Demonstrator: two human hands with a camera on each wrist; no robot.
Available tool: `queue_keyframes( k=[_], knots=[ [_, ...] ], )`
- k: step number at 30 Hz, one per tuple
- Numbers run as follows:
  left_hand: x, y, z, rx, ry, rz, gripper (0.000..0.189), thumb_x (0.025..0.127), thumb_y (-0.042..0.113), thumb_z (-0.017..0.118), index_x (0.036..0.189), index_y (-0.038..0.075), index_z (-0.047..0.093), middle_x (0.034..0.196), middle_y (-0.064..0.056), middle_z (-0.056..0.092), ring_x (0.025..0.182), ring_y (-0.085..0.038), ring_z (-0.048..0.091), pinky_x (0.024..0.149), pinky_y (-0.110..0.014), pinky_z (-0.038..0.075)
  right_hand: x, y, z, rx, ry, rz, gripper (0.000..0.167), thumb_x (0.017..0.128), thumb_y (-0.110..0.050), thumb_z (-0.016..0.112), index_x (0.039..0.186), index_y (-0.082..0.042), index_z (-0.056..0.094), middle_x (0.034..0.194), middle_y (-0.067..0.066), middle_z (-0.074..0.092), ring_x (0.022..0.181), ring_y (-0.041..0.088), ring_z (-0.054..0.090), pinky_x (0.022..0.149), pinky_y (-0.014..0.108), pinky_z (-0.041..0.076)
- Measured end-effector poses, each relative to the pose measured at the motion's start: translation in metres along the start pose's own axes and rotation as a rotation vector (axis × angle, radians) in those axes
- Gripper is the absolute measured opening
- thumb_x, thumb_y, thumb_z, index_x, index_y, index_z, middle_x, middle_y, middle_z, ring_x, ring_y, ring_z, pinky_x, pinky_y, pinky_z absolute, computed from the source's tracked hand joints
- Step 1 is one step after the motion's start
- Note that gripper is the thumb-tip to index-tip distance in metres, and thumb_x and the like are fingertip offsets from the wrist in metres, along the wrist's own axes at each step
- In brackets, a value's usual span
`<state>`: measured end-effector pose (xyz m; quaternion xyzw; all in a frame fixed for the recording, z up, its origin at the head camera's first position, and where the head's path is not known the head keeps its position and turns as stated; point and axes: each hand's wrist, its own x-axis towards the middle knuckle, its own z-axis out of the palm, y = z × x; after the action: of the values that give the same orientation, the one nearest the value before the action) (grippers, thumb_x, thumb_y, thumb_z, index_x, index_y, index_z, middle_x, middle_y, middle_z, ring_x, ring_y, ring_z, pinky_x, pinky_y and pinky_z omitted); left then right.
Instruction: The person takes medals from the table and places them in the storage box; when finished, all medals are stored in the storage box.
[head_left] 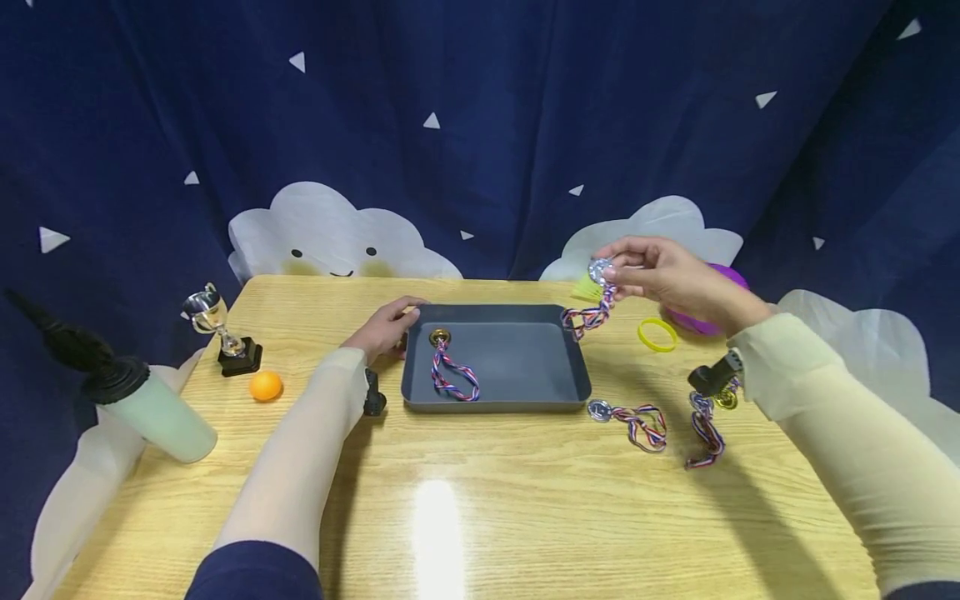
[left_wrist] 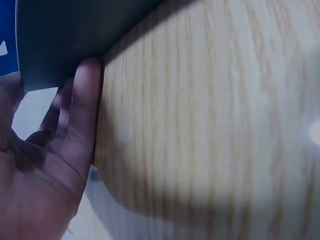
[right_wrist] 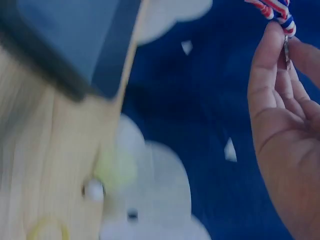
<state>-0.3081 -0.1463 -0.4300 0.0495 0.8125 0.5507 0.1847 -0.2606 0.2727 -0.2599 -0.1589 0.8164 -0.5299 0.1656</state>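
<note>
Near the gray tray's (head_left: 525,357) right end, pinching silver medal (head_left: 598,268) by its disc with right hand (head_left: 652,275), letting ribbon (head_left: 591,317) dangle; at tray's left, gripping rim (head_left: 406,377) with left hand (head_left: 385,327), seemingly for steadiness.

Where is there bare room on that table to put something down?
The widest bare patch is the near table, below the tray and right of the left sleeve. The tray is also bare right of its gold medal. Right of the tray is crowded: silver medals, a yellow ring, the right hand holding another medal.
</note>
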Motion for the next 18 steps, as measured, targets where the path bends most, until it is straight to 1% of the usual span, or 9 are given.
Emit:
queue_keyframes(
  k=[2,4,7,10,13,16,18],
  knots=[
    [0.000,-0.001,0.000,-0.001,0.000,-0.008,0.044,0.116,0.030,0.035,0.159,0.025,0.043,0.129,-0.019,0.053,0.086,-0.021,0.057,0.067,-0.031,0.056,0.017,0.001,0.018,0.028,-0.042,-0.015,0.028,0.103,-0.005,0.065,0.131,-0.005,0.061,0.095,-0.005,0.073,0.081,0.008,0.070,0.078,0.022,0.061],
    [0.001,-0.002,0.001,-0.003,-0.001,-0.014,0.044,0.116,0.029,0.035,0.159,0.025,0.043,0.132,-0.019,0.053,0.089,-0.022,0.058,0.067,-0.030,0.056,0.033,0.004,0.036,0.020,-0.100,-0.018,0.029,0.103,-0.004,0.064,0.132,0.000,0.059,0.094,-0.004,0.072,0.081,0.008,0.069,0.077,0.023,0.061],
    [0.002,-0.002,0.003,0.000,0.001,-0.023,0.044,0.116,0.029,0.035,0.159,0.027,0.044,0.134,-0.019,0.053,0.093,-0.023,0.058,0.067,-0.030,0.056,0.058,0.010,0.063,0.003,-0.184,0.017,0.033,0.104,0.000,0.060,0.136,0.006,0.055,0.097,-0.001,0.070,0.083,0.008,0.070,0.082,0.025,0.063],
    [0.002,-0.001,0.004,-0.002,0.000,-0.021,0.043,0.116,0.029,0.036,0.158,0.027,0.044,0.135,-0.019,0.054,0.094,-0.023,0.059,0.067,-0.029,0.056,0.079,0.017,0.087,-0.016,-0.253,0.070,0.036,0.104,0.004,0.057,0.139,0.009,0.052,0.097,0.002,0.068,0.082,0.009,0.070,0.082,0.027,0.063],
    [0.002,0.001,0.003,-0.008,0.000,-0.013,0.044,0.116,0.029,0.035,0.159,0.026,0.044,0.133,-0.020,0.054,0.090,-0.022,0.058,0.067,-0.029,0.055,0.098,0.024,0.108,-0.040,-0.287,0.105,0.034,0.102,0.007,0.058,0.135,0.011,0.052,0.093,0.003,0.069,0.079,0.009,0.070,0.081,0.028,0.064],
    [0.000,0.001,0.001,-0.008,0.003,-0.011,0.044,0.116,0.030,0.035,0.159,0.025,0.043,0.132,-0.019,0.053,0.086,-0.022,0.056,0.066,-0.030,0.055,0.116,0.031,0.130,-0.065,-0.284,0.136,0.027,0.099,0.011,0.060,0.126,0.013,0.055,0.085,0.003,0.068,0.073,0.009,0.069,0.077,0.027,0.064],
    [-0.001,0.000,0.001,-0.012,0.009,-0.018,0.044,0.116,0.030,0.035,0.159,0.025,0.044,0.132,-0.018,0.053,0.087,-0.021,0.056,0.067,-0.029,0.055,0.125,0.034,0.142,-0.106,-0.277,0.170,0.022,0.098,0.012,0.059,0.120,0.012,0.055,0.082,0.004,0.066,0.071,0.010,0.068,0.080,0.033,0.065]
  ],
)
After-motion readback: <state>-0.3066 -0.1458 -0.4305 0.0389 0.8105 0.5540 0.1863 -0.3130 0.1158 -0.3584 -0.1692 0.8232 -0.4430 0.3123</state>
